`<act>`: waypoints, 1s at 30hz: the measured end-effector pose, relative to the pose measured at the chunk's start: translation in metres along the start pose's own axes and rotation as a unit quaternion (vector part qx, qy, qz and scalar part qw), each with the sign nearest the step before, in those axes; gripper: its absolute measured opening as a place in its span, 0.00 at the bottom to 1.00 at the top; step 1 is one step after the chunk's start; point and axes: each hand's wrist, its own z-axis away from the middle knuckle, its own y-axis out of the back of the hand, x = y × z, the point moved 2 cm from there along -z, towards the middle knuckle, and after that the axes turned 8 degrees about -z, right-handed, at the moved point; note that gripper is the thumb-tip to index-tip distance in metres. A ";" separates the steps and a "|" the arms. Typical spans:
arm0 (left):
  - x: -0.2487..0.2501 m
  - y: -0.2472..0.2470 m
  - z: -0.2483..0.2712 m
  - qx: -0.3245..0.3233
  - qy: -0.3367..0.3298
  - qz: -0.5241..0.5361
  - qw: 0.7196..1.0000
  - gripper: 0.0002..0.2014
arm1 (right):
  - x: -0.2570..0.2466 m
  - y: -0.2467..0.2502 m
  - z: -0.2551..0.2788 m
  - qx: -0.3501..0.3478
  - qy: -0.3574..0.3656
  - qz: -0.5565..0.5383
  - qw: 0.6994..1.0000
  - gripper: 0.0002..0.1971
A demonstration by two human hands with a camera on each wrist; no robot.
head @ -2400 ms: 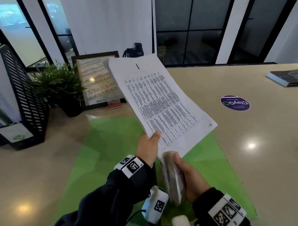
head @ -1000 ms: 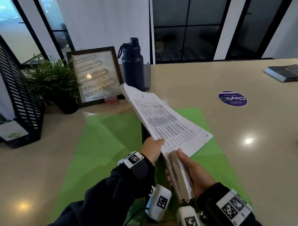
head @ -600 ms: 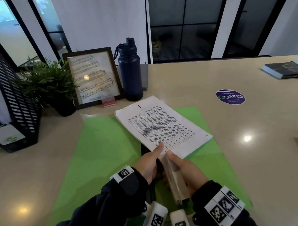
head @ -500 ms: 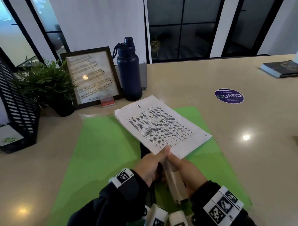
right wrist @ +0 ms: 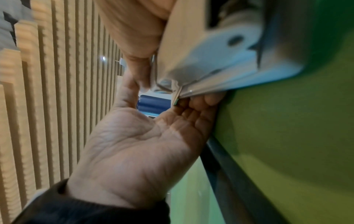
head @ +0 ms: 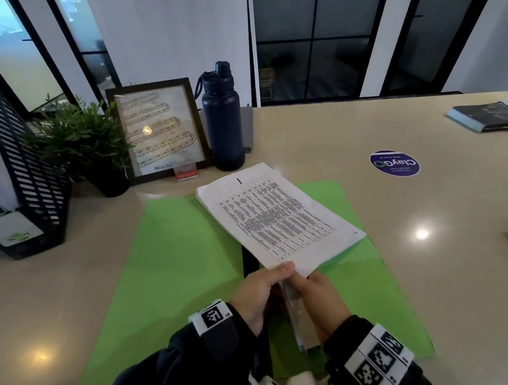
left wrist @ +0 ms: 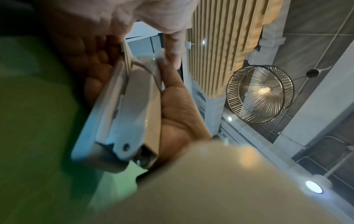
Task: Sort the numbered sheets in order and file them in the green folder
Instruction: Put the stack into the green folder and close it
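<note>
A stack of white printed sheets (head: 275, 219) hangs nearly flat, just above the right half of the open green folder (head: 180, 262) on the counter. My left hand (head: 260, 288) pinches the stack's near corner, thumb on top. My right hand (head: 321, 300) grips a beige and grey stapler (head: 296, 319), whose front end meets that same corner. In the left wrist view the stapler (left wrist: 130, 118) lies in the right palm (left wrist: 178, 109). The right wrist view shows the left hand (right wrist: 143, 144) beside the stapler (right wrist: 210, 53), with the folder (right wrist: 287, 136) behind. No sheet numbers are readable.
At the back left stand a dark blue bottle (head: 222, 118), a framed picture (head: 159, 130), a potted plant (head: 83, 141) and a black mesh file rack (head: 23, 176). A purple sticker (head: 394, 163) and a book (head: 489, 115) lie on the counter to the right.
The sheets have dropped from upright in front of me to nearly flat over the folder. The stapler's front has closed in on the corner that my left hand pinches.
</note>
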 end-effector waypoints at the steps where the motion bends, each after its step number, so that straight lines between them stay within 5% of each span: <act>1: 0.000 -0.001 0.001 0.003 -0.002 0.001 1.000 0.10 | 0.001 0.001 0.001 0.004 0.007 -0.004 1.000 0.08; 6: -0.001 -0.002 -0.002 0.016 -0.012 0.003 1.000 0.25 | 0.002 0.001 0.002 0.021 0.019 -0.035 0.999 0.05; 12: 0.004 0.002 -0.004 -0.009 -0.008 -0.014 1.000 0.20 | -0.010 0.001 -0.001 -0.036 -0.031 -0.013 0.999 0.14; 16: 0.010 0.006 -0.008 -0.010 0.022 -0.006 1.000 0.29 | -0.025 0.003 0.003 -0.075 -0.100 -0.082 0.989 0.20; 24: 0.015 0.012 -0.021 0.053 0.034 -0.031 0.998 0.07 | -0.031 0.015 0.018 -0.078 -0.178 -0.039 0.980 0.34; 30: 0.013 0.016 -0.028 0.086 0.024 -0.051 0.995 0.08 | -0.030 0.035 0.025 -0.022 -0.160 -0.021 0.987 0.33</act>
